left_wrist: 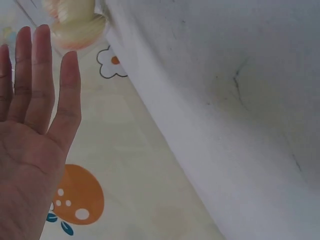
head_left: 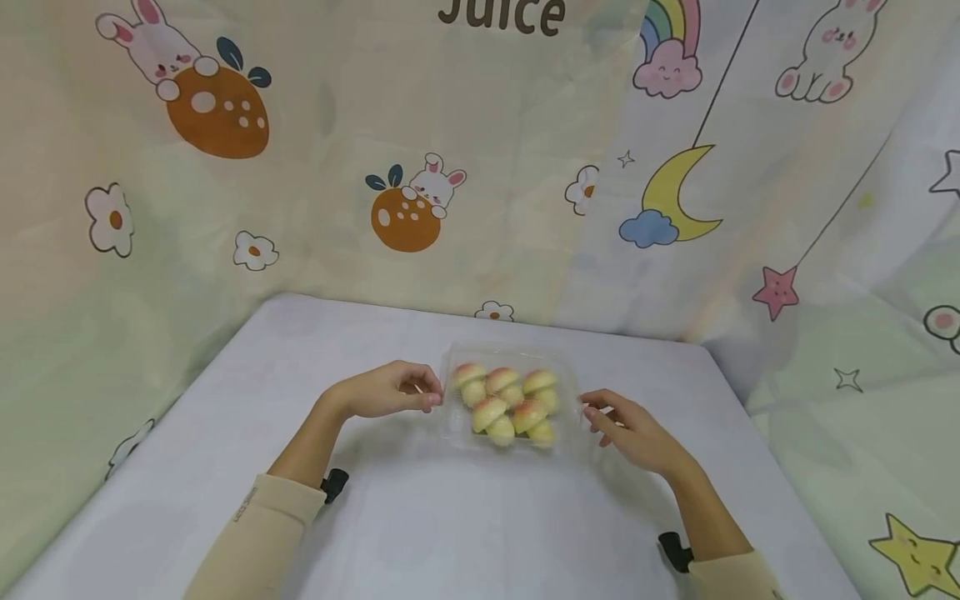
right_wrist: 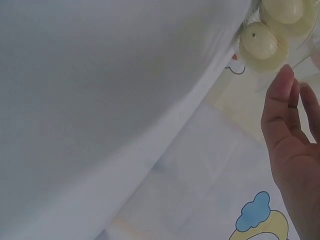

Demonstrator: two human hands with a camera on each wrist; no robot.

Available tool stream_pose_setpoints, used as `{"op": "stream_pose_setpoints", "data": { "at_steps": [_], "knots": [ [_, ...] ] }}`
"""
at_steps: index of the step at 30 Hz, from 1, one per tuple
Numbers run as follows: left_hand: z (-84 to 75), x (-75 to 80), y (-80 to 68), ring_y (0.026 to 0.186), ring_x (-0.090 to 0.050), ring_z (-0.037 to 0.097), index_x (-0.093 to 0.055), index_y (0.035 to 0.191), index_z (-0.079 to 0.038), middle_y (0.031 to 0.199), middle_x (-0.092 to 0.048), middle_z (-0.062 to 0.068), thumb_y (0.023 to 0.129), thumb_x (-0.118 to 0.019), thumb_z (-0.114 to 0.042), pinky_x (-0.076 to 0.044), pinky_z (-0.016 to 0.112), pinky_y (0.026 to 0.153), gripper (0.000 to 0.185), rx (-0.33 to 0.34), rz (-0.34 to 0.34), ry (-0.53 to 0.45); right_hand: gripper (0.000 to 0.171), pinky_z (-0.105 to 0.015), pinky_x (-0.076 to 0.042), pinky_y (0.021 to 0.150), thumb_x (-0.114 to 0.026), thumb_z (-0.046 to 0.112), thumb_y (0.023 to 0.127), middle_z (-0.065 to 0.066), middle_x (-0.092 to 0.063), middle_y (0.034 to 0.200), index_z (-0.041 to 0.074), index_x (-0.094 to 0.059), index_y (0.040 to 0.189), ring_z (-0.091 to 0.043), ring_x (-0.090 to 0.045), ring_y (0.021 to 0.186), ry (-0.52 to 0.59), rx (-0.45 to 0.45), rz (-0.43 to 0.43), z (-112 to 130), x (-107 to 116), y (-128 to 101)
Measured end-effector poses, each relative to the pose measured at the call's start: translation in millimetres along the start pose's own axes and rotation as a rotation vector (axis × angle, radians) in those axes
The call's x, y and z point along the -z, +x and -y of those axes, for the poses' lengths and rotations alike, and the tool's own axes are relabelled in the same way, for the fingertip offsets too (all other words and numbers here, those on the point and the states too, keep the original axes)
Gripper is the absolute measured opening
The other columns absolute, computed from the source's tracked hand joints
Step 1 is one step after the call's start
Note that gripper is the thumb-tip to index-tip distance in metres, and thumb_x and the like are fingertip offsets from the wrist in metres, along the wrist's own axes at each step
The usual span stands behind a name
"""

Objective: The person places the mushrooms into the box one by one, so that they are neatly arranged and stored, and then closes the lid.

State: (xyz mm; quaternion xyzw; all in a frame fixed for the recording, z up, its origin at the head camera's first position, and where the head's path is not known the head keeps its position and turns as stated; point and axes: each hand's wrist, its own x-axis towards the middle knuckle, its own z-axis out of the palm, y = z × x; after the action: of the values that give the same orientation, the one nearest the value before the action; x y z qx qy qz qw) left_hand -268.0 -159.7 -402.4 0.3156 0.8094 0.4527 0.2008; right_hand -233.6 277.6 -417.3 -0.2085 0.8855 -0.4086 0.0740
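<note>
Soft, even, bright light (wrist views slightly blurred).

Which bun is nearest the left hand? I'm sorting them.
The back-left bun; it sits in the tray corner beside the left hand, the others lie further right.

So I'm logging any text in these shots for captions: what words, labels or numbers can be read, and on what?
"Juice" in dark brown letters, on the cartoon-print backdrop cloth at the top of the head view, its top edge cut off by the frame.
Small dark print on the left sleeve: too small to read.
Clear plastic box of mushroom-shaped buns: no readable label.
Wrist views: no text.
</note>
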Motion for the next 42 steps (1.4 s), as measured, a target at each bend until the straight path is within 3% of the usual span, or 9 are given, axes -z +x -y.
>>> {"op": "stream_pose_setpoints", "data": {
  "at_steps": [4, 9, 17, 23, 27, 31, 35, 42],
  "knots": [
    [3.4, -3.7, -1.2, 0.108, -0.067, 0.023, -0.068, 0.118, -0.005, 0.115, -0.07, 0.014, 0.102, -0.066, -0.028, -0.055, 0.036, 0.096, 0.028, -0.015, 0.006, 0.037, 0.047, -0.036, -0.063, 0.078, -0.055, 0.031, 0.108, -0.018, -0.063, 0.126, 0.001, -0.052, 0.144, -0.038, -0.066, 0.103, 0.021, 0.007, 0.048, 2.4, -3.3, -3.9],
    [6.7, -7.7, -2.0, 0.105, -0.067, 0.016, -0.068, 0.118, -0.004, 0.111, -0.07, 0.001, 0.101, -0.067, -0.029, -0.056, 0.033, 0.095, 0.03, -0.018, -0.004, 0.078, 0.049, -0.036, -0.063, 0.078, -0.058, 0.028, 0.107, -0.021, -0.063, 0.125, -0.001, -0.048, 0.145, -0.035, -0.069, 0.099, 0.026, -0.001, 0.053, 5.9, -7.2, -8.2],
    [6.1, -15.6, -2.8, 0.098, -0.067, 0.013, -0.067, 0.106, -0.015, 0.1, -0.07, -0.006, 0.1, -0.068, -0.034, -0.056, 0.033, 0.09, 0.02, -0.001, -0.054, 0.185, 0.051, -0.035, -0.063, 0.077, -0.061, 0.03, 0.105, -0.017, -0.068, 0.112, -0.002, -0.046, 0.142, -0.026, -0.073, 0.088, 0.055, -0.143, 0.047, 9.2, -13.7, -11.3],
    [7.6, -24.0, -4.0, 0.075, -0.057, 0.01, -0.064, 0.094, -0.015, 0.082, -0.066, -0.003, 0.098, -0.068, -0.038, -0.048, 0.026, 0.068, 0.024, 0.095, -0.05, 0.228, 0.041, -0.034, -0.063, 0.074, -0.052, 0.028, 0.109, -0.021, -0.071, 0.103, -0.011, -0.061, 0.119, -0.031, -0.071, 0.088, 0.144, -0.145, 0.152, 6.5, -16.9, -11.4],
    [8.6, -27.5, -4.6, 0.072, -0.06, 0.01, -0.069, 0.091, -0.014, 0.081, -0.071, 0.001, 0.101, -0.064, -0.041, -0.048, 0.026, 0.065, 0.029, 0.165, -0.026, 0.232, 0.041, -0.036, -0.064, 0.074, -0.049, 0.029, 0.11, -0.02, -0.071, 0.098, -0.009, -0.064, 0.108, -0.031, -0.071, 0.086, 0.174, -0.173, 0.189, 6.1, -18.6, -11.4],
    [7.2, -31.5, -5.7, 0.079, -0.068, 0.014, -0.074, 0.093, -0.009, 0.083, -0.073, 0.001, 0.104, -0.058, -0.04, -0.052, 0.028, 0.07, 0.036, 0.203, -0.007, 0.205, 0.042, -0.037, -0.064, 0.075, -0.05, 0.031, 0.11, -0.019, -0.071, 0.096, -0.008, -0.064, 0.106, -0.03, -0.07, 0.086, 0.205, -0.207, 0.204, 6.5, -20.8, -11.3],
    [6.6, -38.8, -5.4, 0.081, -0.07, 0.016, -0.074, 0.093, -0.006, 0.081, -0.073, 0.001, 0.106, -0.054, -0.033, -0.054, 0.031, 0.074, 0.036, 0.238, 0.011, 0.1, 0.044, -0.037, -0.063, 0.073, -0.052, 0.034, 0.109, -0.018, -0.071, 0.095, -0.008, -0.064, 0.105, -0.029, -0.07, 0.084, 0.239, -0.237, 0.221, 6.6, -20.7, -12.6],
    [1.9, -45.8, -4.6, 0.08, -0.067, 0.019, -0.072, 0.089, -0.005, 0.082, -0.072, 0.005, 0.105, -0.056, -0.031, -0.056, 0.034, 0.072, 0.034, 0.341, -0.039, -0.031, 0.041, -0.034, -0.06, 0.067, -0.055, 0.036, 0.107, -0.014, -0.07, 0.092, -0.004, -0.061, 0.1, -0.026, -0.069, 0.078, 0.285, -0.259, 0.226, 5.5, -20.2, -11.7]
  ]
}}
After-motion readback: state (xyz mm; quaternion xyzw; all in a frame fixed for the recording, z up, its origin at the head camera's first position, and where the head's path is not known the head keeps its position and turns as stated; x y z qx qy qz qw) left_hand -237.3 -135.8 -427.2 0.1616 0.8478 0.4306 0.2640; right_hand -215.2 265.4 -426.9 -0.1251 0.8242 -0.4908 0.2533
